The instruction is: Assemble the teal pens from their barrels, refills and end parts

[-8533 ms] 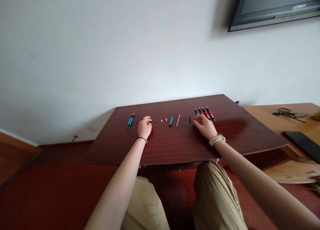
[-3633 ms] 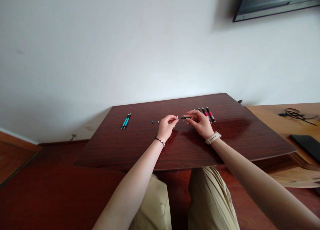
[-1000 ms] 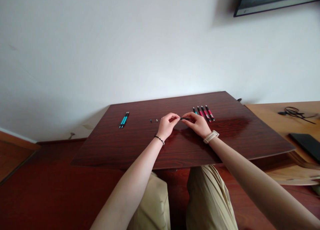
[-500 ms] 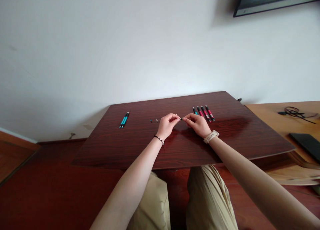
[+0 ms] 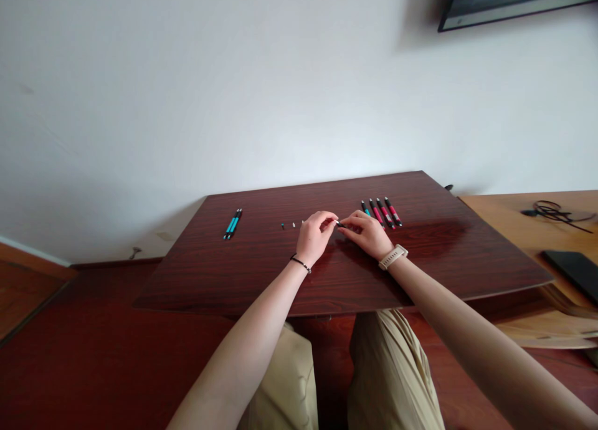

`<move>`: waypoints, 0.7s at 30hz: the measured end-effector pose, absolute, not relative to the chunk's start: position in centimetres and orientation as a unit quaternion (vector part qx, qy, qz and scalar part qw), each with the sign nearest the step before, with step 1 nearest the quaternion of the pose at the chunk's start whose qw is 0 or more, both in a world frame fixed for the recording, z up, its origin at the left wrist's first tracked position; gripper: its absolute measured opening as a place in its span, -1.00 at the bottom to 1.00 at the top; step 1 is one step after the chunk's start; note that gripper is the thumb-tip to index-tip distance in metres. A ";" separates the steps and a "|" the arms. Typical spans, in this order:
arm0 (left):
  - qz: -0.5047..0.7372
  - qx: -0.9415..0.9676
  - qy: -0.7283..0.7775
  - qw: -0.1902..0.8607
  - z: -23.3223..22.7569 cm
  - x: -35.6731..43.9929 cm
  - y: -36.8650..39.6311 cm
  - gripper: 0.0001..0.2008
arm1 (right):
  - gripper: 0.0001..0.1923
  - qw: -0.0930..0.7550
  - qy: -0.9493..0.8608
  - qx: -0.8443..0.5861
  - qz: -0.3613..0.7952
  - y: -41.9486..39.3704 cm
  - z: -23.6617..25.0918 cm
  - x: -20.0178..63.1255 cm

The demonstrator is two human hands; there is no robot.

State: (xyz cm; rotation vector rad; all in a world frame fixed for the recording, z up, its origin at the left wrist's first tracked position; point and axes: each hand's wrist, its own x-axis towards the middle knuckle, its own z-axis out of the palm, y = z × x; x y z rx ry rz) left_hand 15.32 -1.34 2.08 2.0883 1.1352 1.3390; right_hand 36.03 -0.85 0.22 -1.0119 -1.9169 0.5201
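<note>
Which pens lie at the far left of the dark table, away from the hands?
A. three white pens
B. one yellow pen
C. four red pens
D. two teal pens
D: the two teal pens lie side by side at the left of the table, while the red pens lie on the right.

The left hand (image 5: 314, 237) and right hand (image 5: 367, 232), once flat and apart on the table (image 5: 420, 262), now meet fingertip to fingertip. The teal barrel and white refill are gone from the tabletop, and a small dark pen part (image 5: 339, 222) sits pinched between the hands.
</note>
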 end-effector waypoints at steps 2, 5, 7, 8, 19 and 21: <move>0.484 0.750 0.396 0.216 2.1 15.5 -1.5 -0.78 | -0.59 0.433 -0.770 -0.421 0.204 -0.8 0.2 36.0; 0.480 0.753 0.396 0.214 2.0 15.6 -1.7 -0.66 | -0.65 0.452 -0.742 -0.464 0.170 -0.5 0.0 36.5; 0.472 0.761 0.399 0.199 2.0 15.5 -1.7 -0.68 | -0.71 0.469 -0.722 -0.492 0.130 -0.1 -0.2 37.1; 0.469 0.764 0.399 0.193 2.0 15.4 -1.6 -0.69 | -0.74 0.472 -0.714 -0.505 0.109 0.2 -0.3 37.5; 0.440 0.780 0.423 0.134 2.3 12.5 -1.4 -0.72 | -0.70 0.420 -0.691 -0.578 0.110 1.4 -2.0 38.6; 0.437 0.779 0.429 0.135 2.1 11.9 -1.3 -0.73 | -0.68 0.409 -0.699 -0.578 0.103 1.4 -2.1 38.7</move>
